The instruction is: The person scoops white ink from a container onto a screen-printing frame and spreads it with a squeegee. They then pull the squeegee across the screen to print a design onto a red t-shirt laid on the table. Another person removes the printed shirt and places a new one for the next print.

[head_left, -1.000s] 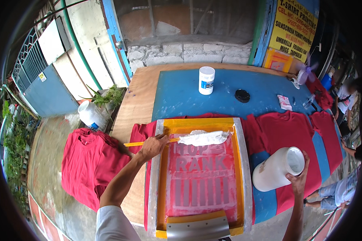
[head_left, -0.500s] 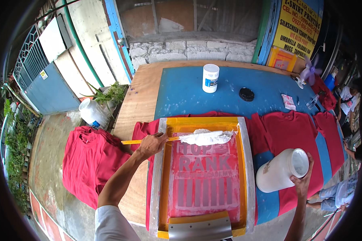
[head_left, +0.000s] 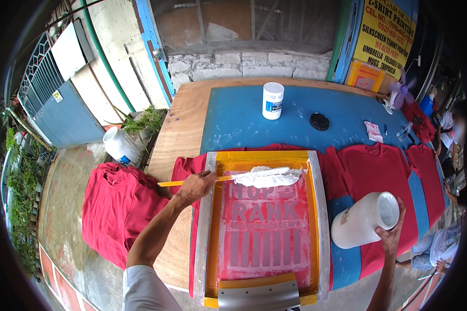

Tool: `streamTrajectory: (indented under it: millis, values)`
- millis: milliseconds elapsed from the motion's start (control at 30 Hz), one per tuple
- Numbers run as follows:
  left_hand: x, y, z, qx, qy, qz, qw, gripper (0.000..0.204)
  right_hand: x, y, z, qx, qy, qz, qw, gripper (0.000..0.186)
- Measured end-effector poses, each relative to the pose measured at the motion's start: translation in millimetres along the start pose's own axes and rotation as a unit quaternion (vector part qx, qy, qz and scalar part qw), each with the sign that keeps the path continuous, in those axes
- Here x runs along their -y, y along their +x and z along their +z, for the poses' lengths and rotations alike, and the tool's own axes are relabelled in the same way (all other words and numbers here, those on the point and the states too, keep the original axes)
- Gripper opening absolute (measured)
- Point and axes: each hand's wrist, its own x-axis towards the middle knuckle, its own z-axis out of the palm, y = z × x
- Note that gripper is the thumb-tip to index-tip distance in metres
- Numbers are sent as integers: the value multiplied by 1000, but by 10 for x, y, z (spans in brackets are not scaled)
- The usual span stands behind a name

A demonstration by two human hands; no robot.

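My left hand [head_left: 197, 187] is closed round a yellow stick [head_left: 170, 183], whose far end lies in a thick white paste [head_left: 267, 177]. That paste rests near the far end of a silkscreen frame [head_left: 211, 228] with taped edges. Through the mesh [head_left: 264, 228] show lettering and vertical bars over red cloth. At the frame's near end lies a squeegee [head_left: 258, 296] with a metal holder. To the right, my right hand [head_left: 391, 231] grips the rim of a large white tub [head_left: 355, 224], tilted with its mouth toward the hand; white residue coats its inside.
Red shirts [head_left: 371, 166] lie across the blue table mat [head_left: 233, 114]. A white jar [head_left: 273, 101], a black lid [head_left: 319, 122] and a small packet [head_left: 373, 131] stand farther back. Left are folded red shirts [head_left: 117, 207] and another white tub [head_left: 122, 146]. People [head_left: 449, 243] are at far right.
My hands, the stick and the tub stay almost the same; the whole view shifts very slightly. At far right, a person has moved a little.
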Motion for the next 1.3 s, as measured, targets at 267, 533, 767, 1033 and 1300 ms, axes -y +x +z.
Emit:
streamTrajectory:
  millis: [267,533,767,1033,1300]
  values:
    - [73,-107,-269,-1,-60,-32,998,15,16,1,23,-5,13,6,1000,152]
    - [-39,-239,-509,108,-176,-172,963,24,57,-7,25,2,23,19,1000,148]
    - [81,-305,-598,173,-119,-22,977,21,120,6,84,22,115,11,993,145]
    - [-1113,529,-2007,221,-201,-125,946,22,170,20,43,31,94,10,995,141]
    - [-3190,1843,-2871,244,-26,-64,967,27,198,46,14,43,51,-7,998,139]
